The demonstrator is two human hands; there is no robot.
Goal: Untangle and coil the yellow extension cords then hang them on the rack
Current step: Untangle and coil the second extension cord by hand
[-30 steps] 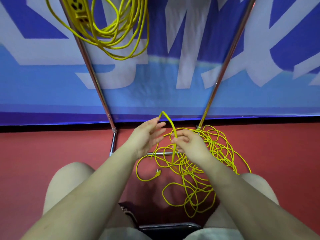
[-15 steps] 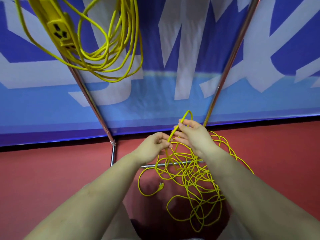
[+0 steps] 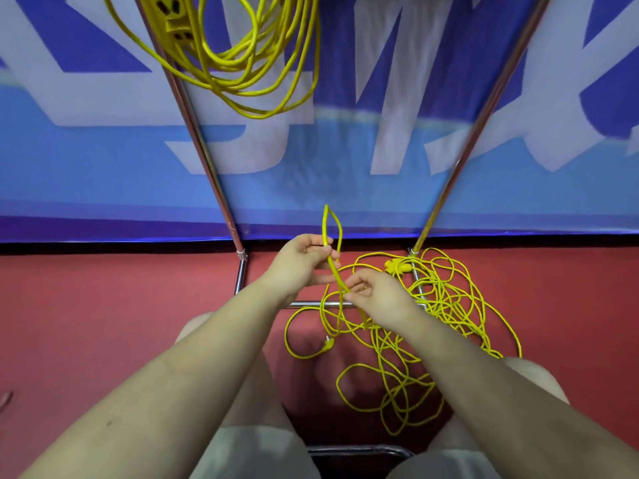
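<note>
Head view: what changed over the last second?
The left hand, open a second ago, now grips the folded cord loop. The right hand slid down the cord toward the floor tangle, still pinching it. The coiled cord stays hung on the rack.

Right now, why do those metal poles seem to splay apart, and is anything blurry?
Head view: the wide-angle lens splays the rack poles outward; the banner lettering smears at right, while the hands and the tangled cord stay fairly sharp.
</note>
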